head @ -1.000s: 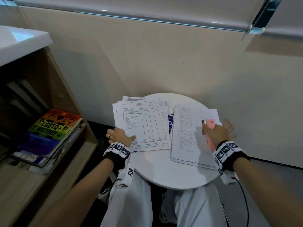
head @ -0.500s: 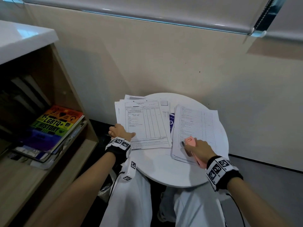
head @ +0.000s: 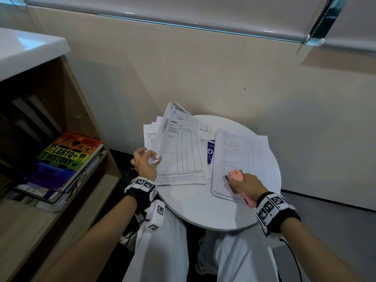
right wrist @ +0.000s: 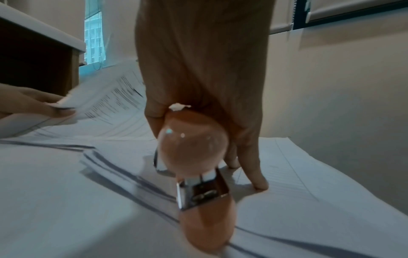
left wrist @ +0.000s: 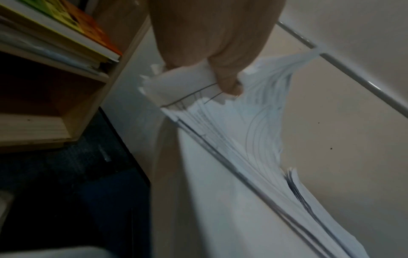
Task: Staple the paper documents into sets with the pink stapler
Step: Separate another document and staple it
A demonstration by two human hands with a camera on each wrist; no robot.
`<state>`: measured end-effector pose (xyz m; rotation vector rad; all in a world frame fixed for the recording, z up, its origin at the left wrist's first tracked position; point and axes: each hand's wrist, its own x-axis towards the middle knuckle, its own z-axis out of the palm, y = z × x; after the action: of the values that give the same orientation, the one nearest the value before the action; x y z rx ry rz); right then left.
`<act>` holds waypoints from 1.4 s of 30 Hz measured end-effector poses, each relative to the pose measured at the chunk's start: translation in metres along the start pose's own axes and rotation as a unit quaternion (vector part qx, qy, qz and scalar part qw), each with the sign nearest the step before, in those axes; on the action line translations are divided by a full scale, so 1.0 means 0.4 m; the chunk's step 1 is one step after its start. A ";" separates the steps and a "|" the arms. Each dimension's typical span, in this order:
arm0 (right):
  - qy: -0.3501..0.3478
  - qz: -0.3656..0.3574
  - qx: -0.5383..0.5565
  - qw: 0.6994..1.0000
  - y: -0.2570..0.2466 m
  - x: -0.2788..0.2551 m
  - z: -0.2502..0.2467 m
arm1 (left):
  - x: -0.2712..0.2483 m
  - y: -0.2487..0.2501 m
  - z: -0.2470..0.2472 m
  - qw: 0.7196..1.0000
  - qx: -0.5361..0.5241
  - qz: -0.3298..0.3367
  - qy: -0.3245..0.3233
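Round white bench [head: 203,210] carries two paper stacks. Left stack [head: 183,159] lies at the bench's left edge, overhanging it; right stack [head: 240,151] sits toward the right edge, with a blue-printed sheet [head: 211,151] showing between the two. Left hand [head: 145,162] pinches the near-left corner of the left stack's upper sheets [left wrist: 187,83], thumb curled over the paper, and the sheets curve up off the pile while the lower pages lie flat. Right hand [head: 247,184] is closed around the pink stapler [head: 236,176], holding it over the near-left corner of the right stack; head points away from the person, tail end toward the wrist. In the right wrist view the stapler [right wrist: 194,144] shows its metal underside, and one fingertip [right wrist: 260,185] touches the top page. Whether the stapler's mouth is on the paper edge cannot be told. Shelf [head: 61,200] left of the bench holds a rainbow-covered book [head: 67,159].
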<state>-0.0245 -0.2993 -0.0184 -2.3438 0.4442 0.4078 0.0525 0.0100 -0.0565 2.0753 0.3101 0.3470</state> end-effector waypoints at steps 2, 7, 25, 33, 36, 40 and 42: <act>0.000 0.002 0.019 1.000 0.001 -0.001 -0.006 | -0.005 -0.009 -0.020 0.995 -0.064 0.066 -0.033; -0.022 0.028 0.065 0.997 -0.006 -0.005 -0.037 | -0.042 0.040 -0.114 0.961 -0.252 0.070 -0.094; 0.196 -0.030 0.325 0.925 -0.070 -0.026 -0.081 | -0.288 0.059 -0.156 0.868 0.030 -0.090 -0.488; -0.094 -0.043 0.176 0.979 -0.200 -0.043 0.111 | -0.174 0.097 -0.079 0.920 0.285 0.119 -0.241; -0.065 -0.062 0.058 0.994 -0.236 -0.028 0.178 | -0.148 0.059 -0.040 0.867 0.346 0.147 -0.328; -0.037 -0.056 0.004 0.998 -0.256 -0.003 0.229 | -0.133 0.046 -0.011 0.825 0.382 0.195 -0.367; -0.015 -0.049 -0.012 0.999 -0.265 0.008 0.243 | -0.125 0.052 0.000 0.803 0.403 0.210 -0.386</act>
<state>0.0071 -0.1594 -0.0259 -2.3687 0.3107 0.4032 0.0079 -0.0182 -0.0447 2.9027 -0.6236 -0.4935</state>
